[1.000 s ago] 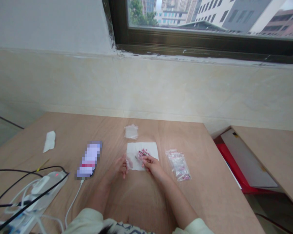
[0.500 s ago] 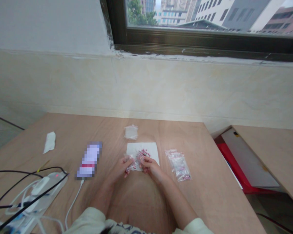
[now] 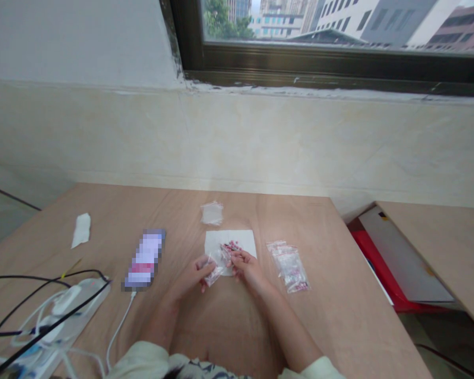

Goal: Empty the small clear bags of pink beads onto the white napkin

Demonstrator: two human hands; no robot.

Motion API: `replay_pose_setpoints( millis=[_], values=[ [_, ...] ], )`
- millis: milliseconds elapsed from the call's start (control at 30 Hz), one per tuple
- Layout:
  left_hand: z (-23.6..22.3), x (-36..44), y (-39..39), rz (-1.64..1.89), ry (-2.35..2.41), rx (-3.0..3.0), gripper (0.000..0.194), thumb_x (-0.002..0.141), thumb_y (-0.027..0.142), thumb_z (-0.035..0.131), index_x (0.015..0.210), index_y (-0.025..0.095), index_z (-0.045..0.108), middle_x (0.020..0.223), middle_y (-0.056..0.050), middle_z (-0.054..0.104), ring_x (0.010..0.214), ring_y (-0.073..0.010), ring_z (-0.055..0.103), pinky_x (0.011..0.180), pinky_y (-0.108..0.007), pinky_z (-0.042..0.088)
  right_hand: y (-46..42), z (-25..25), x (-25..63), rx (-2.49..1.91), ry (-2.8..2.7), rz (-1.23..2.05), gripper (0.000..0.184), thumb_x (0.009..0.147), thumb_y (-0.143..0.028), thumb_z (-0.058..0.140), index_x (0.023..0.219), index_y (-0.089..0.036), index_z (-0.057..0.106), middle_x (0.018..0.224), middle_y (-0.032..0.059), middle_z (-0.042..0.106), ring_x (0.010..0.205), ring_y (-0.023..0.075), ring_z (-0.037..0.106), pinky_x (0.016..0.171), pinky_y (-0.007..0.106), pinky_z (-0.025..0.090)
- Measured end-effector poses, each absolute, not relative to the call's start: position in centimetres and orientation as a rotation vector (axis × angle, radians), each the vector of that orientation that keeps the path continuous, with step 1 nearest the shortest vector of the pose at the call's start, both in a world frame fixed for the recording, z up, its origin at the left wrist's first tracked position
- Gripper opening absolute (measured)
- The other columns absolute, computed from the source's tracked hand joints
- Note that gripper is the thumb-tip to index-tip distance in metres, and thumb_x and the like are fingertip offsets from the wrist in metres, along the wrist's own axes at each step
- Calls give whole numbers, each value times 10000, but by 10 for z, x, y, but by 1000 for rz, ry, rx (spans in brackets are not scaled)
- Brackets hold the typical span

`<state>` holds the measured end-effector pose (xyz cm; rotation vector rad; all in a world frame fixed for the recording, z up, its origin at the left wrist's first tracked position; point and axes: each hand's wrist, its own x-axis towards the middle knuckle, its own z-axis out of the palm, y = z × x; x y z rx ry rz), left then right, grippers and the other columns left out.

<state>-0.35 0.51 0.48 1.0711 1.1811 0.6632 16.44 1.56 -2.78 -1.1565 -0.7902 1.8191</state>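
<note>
Near the lower middle of the frame, on the wooden tabletop (image 3: 332,321), the left hand (image 3: 193,276) is closed around the lower end of a small clear plastic bag (image 3: 215,276). The right hand (image 3: 248,269) has its fingers drawn together at the bag's upper end, though whether they pinch the film cannot be told. The bag lies over a white paper sheet (image 3: 240,237), right beside a heap of small pink pieces (image 3: 231,246). A second filled bag (image 3: 289,268) sits to the right, and a flat clear bag (image 3: 211,213) lies above the sheet. Slippery film looks like the main risk: a loose pinch or a tilt could spill the pieces off the paper and scatter them across the tabletop, perhaps toward the pixelated phone (image 3: 144,259) on the left.
</note>
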Motion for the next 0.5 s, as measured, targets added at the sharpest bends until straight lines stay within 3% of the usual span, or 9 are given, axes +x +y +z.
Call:
replay_pose_setpoints(
  millis=[267, 500],
  values=[
    [1, -6, 4, 573, 1141, 1071, 265, 684, 396, 543, 662, 132, 535, 517, 43, 483, 402, -61, 445, 303, -142, 370, 17, -32, 165, -1169, -827, 1833, 277, 571, -383, 653, 742, -173, 593, 574, -16, 521, 443, 72, 431, 387, 191, 304],
    [2, -1, 2, 499, 1110, 1017, 266, 673, 394, 549, 643, 131, 521, 511, 48, 475, 369, -53, 447, 288, -141, 369, 15, -32, 161, -1109, -818, 1931, 363, 590, -378, 640, 893, -182, 604, 597, -9, 537, 449, 70, 429, 417, 197, 302]
  ],
)
